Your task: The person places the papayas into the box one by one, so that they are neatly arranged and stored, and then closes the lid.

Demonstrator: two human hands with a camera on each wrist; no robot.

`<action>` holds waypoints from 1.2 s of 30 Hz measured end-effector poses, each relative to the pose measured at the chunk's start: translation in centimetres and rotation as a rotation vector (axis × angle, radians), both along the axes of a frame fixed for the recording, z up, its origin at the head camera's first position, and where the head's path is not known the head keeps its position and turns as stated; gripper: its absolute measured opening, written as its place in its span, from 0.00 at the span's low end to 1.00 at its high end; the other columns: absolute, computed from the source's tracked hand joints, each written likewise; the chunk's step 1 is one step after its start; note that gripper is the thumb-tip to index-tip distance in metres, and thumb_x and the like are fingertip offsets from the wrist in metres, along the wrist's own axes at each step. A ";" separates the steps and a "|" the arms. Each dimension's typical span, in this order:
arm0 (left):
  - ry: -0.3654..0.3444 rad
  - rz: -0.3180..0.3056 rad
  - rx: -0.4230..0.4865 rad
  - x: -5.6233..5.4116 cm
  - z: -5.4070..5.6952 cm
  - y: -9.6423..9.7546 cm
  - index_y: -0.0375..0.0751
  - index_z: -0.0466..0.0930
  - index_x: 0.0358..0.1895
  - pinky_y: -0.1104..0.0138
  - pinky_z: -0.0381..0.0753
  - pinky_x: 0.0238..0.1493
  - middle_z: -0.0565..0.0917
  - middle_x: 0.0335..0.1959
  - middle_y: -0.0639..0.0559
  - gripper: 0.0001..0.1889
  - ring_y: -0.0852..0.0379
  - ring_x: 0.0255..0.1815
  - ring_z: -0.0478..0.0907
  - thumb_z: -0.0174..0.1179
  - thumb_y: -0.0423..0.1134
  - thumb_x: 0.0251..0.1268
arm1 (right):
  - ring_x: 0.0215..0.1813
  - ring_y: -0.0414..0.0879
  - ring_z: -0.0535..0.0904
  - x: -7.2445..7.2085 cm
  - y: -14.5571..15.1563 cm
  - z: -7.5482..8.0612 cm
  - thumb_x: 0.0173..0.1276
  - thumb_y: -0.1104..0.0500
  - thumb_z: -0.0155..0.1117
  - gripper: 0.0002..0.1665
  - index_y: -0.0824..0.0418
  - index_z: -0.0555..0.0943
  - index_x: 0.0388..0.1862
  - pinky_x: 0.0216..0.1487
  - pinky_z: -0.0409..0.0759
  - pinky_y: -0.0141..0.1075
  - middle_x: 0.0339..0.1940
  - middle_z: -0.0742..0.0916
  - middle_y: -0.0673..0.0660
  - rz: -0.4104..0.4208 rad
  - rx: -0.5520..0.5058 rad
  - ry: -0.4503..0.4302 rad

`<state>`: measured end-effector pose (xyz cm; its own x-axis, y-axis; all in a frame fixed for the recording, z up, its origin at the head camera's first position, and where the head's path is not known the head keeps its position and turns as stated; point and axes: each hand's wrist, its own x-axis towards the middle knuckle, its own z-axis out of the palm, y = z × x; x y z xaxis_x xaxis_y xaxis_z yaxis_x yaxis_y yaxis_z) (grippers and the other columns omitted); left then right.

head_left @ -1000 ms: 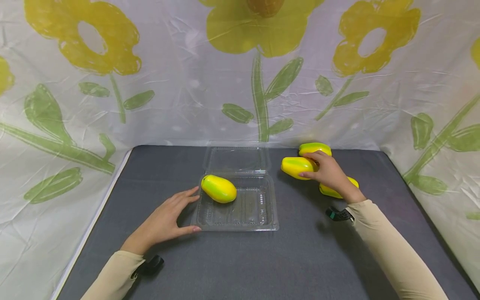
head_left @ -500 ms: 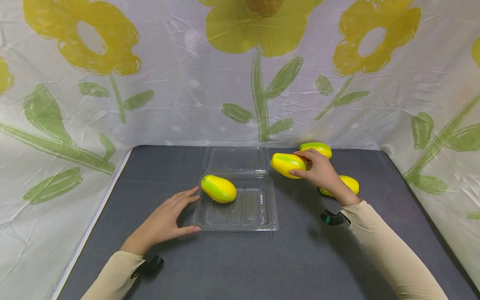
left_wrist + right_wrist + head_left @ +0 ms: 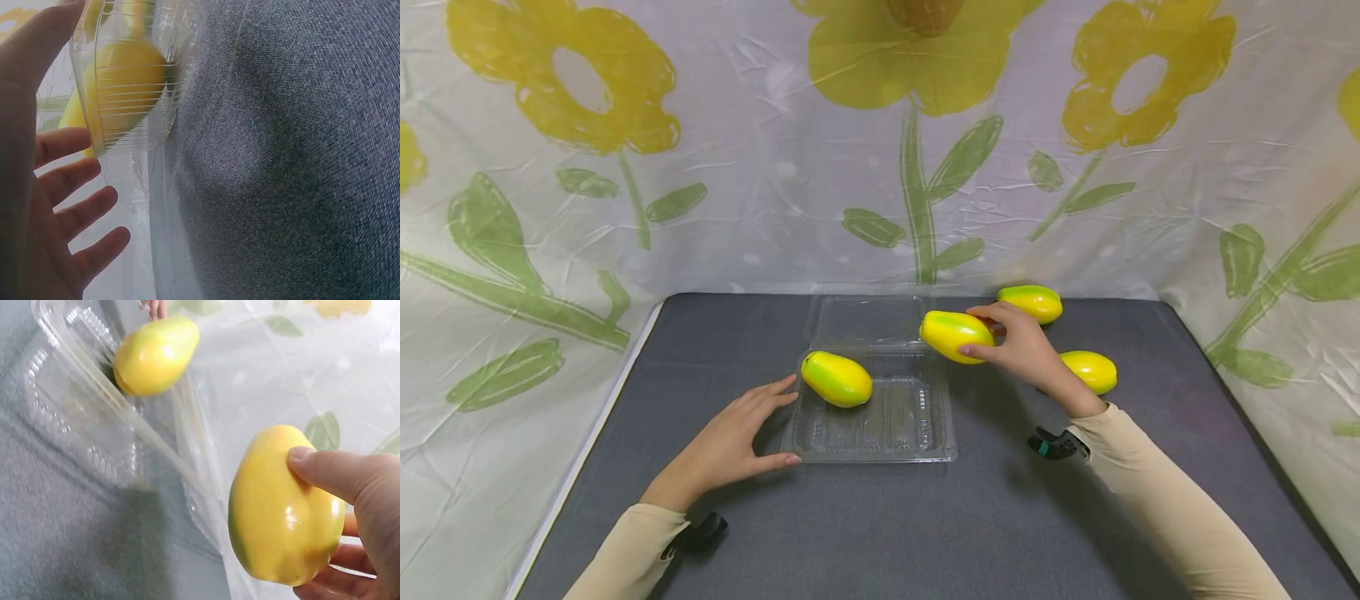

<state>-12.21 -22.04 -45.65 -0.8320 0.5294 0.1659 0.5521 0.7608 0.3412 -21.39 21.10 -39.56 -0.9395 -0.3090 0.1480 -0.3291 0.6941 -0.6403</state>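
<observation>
My right hand [image 3: 1018, 346] holds a yellow-green papaya [image 3: 953, 336] by one end, thumb on one side and fingers on the other. In the head view that papaya overlaps the back right corner of a clear plastic clamshell box [image 3: 887, 454]. Inside the box's left part lies another papaya [image 3: 837, 379], tilted against the wall; the right wrist view shows this papaya [image 3: 156, 356] too. At the box's left side is my left hand [image 3: 730, 442], its fingers spread and relaxed. The left wrist view has its fingertips [image 3: 87, 169] right by the ribbed box wall [image 3: 131, 100].
Two more papayas lie on the dark grey cloth to the right, one at the back [image 3: 1033, 304] and one [image 3: 1093, 372] partly behind the right wrist. The clear lid [image 3: 868, 317] lies folded back behind the box. A flowered curtain [image 3: 760, 208] borders the table.
My right hand has lifted the papaya and carried it left, from beside the back papaya to the box's back right corner. The left hand stays at the box.
</observation>
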 end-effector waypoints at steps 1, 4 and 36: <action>0.001 0.000 0.000 0.0 0.0 0.0 0.44 0.68 0.72 0.41 0.71 0.68 0.61 0.79 0.49 0.47 0.44 0.76 0.64 0.64 0.71 0.53 | 0.54 0.53 0.79 0.1 -0.2 0.0 0.57 0.47 0.77 0.39 0.60 0.77 0.65 0.58 0.81 0.52 0.54 0.83 0.58 0.004 -0.001 0.004; 0.004 0.002 -0.005 0.0 0.0 0.0 0.44 0.68 0.71 0.41 0.71 0.68 0.61 0.79 0.48 0.47 0.44 0.75 0.64 0.64 0.71 0.53 | 0.55 0.54 0.79 0.3 -0.7 -0.1 0.57 0.48 0.77 0.39 0.61 0.77 0.65 0.58 0.82 0.52 0.56 0.83 0.59 0.016 -0.002 0.012; -0.005 0.001 -0.005 -0.1 -0.1 -0.1 0.45 0.67 0.72 0.41 0.70 0.69 0.60 0.79 0.50 0.48 0.45 0.75 0.64 0.63 0.72 0.53 | 0.57 0.55 0.82 1.2 -5.2 -1.3 0.59 0.49 0.76 0.35 0.59 0.78 0.64 0.59 0.82 0.52 0.61 0.83 0.59 0.055 -0.108 -0.051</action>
